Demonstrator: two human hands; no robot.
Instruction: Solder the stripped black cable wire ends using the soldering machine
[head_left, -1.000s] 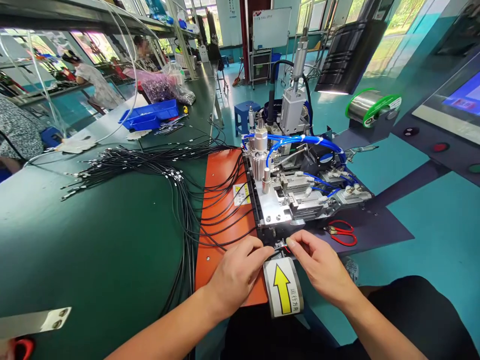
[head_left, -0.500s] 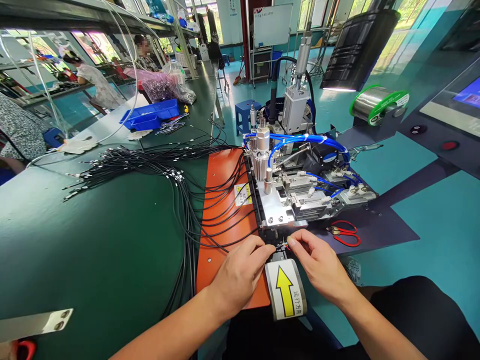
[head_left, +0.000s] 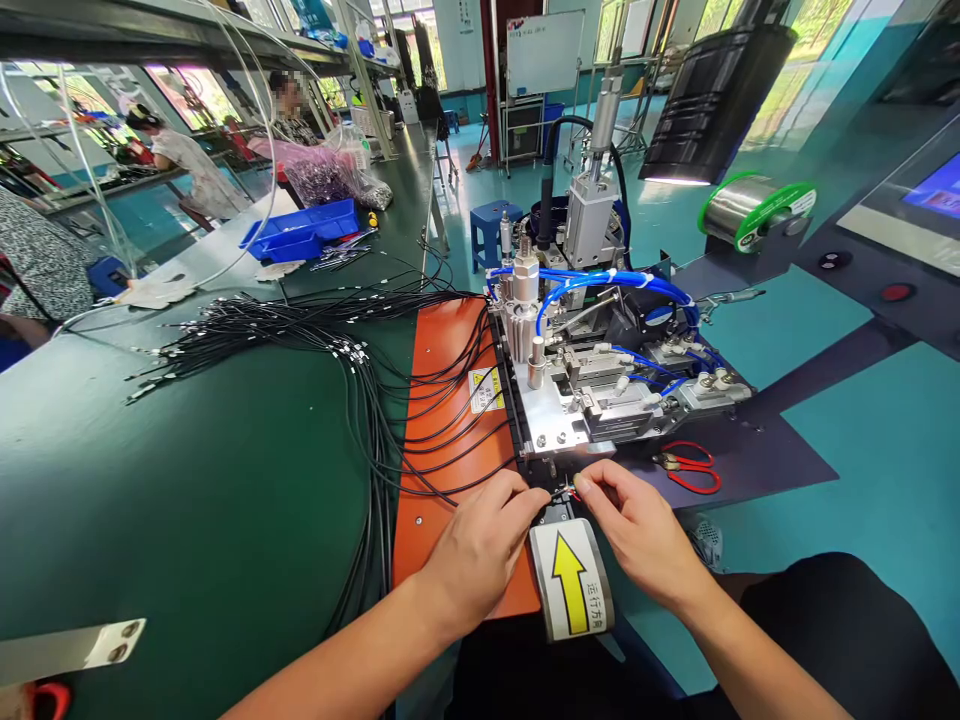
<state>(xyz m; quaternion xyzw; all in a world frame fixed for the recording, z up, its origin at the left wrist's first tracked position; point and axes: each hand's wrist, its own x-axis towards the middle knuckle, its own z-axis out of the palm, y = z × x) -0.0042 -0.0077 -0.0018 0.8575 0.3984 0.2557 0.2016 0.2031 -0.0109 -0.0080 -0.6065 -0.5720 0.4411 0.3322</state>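
Observation:
My left hand rests on the orange plate with its fingers pinched on the end of a thin black cable. Opposite it, my right hand pinches the tiny wire tip at the front edge of the metal fixture machine. The two sets of fingertips nearly meet just above a white label with a yellow arrow. Several more black cables fan out from the machine's left side across the green bench.
Red-handled scissors lie right of the machine on a dark mat. A solder spool stands at the right, a blue tray far back on the bench. Other people sit at the left benches. A metal strip lies near left.
Both hands stay pinched at the same spot in front of the machine; only the view shifted slightly.

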